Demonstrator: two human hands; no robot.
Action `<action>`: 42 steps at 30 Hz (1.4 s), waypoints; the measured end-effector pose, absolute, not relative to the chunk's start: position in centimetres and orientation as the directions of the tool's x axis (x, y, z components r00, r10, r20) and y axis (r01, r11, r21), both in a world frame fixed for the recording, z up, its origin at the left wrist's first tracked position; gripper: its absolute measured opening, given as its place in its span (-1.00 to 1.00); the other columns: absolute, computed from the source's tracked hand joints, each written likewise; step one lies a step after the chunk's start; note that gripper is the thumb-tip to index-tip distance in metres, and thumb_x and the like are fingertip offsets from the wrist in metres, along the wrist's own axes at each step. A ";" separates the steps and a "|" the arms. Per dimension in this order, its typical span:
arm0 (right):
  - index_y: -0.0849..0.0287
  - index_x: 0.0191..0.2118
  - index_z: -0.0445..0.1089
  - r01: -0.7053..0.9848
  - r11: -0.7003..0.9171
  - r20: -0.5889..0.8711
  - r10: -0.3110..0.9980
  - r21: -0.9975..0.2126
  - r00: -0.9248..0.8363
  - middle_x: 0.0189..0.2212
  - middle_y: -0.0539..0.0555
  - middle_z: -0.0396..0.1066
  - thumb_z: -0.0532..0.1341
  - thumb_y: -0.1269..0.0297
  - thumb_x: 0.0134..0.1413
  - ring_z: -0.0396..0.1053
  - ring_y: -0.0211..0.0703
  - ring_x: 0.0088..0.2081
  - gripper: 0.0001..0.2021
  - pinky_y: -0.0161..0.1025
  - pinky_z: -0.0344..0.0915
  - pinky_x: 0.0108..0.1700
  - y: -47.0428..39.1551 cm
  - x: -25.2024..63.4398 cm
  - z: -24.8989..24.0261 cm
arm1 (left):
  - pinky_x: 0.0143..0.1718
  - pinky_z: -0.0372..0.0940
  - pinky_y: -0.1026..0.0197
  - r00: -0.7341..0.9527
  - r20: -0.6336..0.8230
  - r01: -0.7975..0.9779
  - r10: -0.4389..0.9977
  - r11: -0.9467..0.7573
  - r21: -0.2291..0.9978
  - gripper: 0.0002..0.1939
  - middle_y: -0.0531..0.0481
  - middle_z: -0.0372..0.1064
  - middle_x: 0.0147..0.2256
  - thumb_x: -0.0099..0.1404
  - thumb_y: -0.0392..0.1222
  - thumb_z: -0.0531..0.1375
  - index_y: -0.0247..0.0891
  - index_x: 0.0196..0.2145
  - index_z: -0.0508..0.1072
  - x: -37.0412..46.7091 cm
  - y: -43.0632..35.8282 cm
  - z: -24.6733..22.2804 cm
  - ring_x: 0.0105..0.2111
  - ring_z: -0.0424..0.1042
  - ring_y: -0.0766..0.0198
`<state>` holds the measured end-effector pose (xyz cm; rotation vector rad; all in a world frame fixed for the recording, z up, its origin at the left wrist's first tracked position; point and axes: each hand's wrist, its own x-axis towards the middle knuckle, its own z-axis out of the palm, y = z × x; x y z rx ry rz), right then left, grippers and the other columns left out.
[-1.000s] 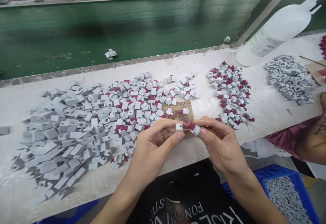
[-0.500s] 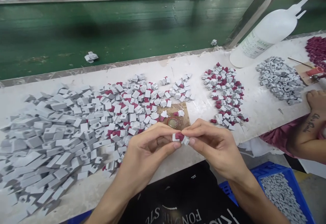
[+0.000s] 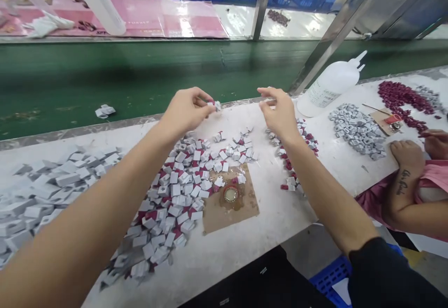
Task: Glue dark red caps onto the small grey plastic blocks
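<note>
My left hand pinches a small grey-and-maroon plastic piece near the table's far edge. To its right, my right hand is raised with thumb and fingers apart, nothing visible between them. Below my left forearm spreads a pile of grey blocks with maroon parts. Plain grey blocks lie farther left. A brown cardboard square with a small round dish on it lies between the piles. My right forearm partly covers another grey-and-maroon pile.
A white squeeze bottle stands at the far edge beside a metal post. A heap of small grey parts and maroon parts lie to the right, near a co-worker's arm. A green belt runs behind the table.
My hands have separated and reached forward from near my body to the table's far edge. The grey-and-maroon piece stays in my left hand; my right hand has let go. The view has tilted up.
</note>
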<state>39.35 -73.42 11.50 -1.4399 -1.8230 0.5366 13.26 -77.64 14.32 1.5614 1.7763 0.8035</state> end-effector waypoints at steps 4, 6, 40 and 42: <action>0.22 0.25 0.67 0.736 0.174 0.254 0.967 -0.655 -0.003 0.38 0.29 0.55 0.15 0.68 0.25 0.43 0.28 0.41 -0.42 0.29 0.31 0.56 -64.9 39.9 10.5 | 0.00 0.48 -0.05 -0.229 -0.088 0.624 0.969 0.215 0.751 -0.83 -0.05 0.66 -0.26 0.48 -0.24 0.43 -0.39 -0.05 0.64 12.1 -70.9 12.0 -0.18 0.63 0.08; 0.19 0.14 0.72 0.743 0.133 0.205 0.979 -0.656 0.005 0.31 0.27 0.62 0.22 0.69 0.18 0.41 0.34 0.43 -0.47 0.34 0.28 0.57 -62.9 39.9 10.3 | -0.04 0.51 -0.01 -0.237 -0.093 0.619 0.967 0.224 0.752 -0.89 -0.01 0.62 -0.26 0.48 -0.25 0.44 -0.29 -0.14 0.60 11.8 -69.0 10.9 -0.23 0.59 0.15; -0.16 0.07 0.78 0.347 0.231 0.116 0.940 -0.909 -0.322 -0.13 -0.01 0.78 0.46 0.23 0.44 0.75 -0.15 -0.18 -0.81 -0.37 0.68 -0.09 -99.2 41.8 12.3 | -0.04 0.51 0.13 -0.057 0.102 0.637 0.993 -0.042 0.770 -0.77 0.00 0.60 -0.08 0.65 -0.33 0.27 -0.10 0.15 0.59 14.2 -105.3 14.7 -0.09 0.61 0.16; -0.14 0.02 0.80 0.366 0.132 0.059 0.977 -0.921 -0.203 -0.11 0.01 0.79 0.50 0.13 0.40 0.76 -0.11 -0.16 -0.85 -0.36 0.69 -0.08 -99.5 42.5 11.2 | 0.03 0.50 0.00 -0.191 0.263 0.845 0.946 0.023 0.534 -0.77 -0.11 0.58 -0.06 0.65 -0.31 0.25 -0.17 0.17 0.60 11.3 -105.8 13.9 -0.02 0.57 0.02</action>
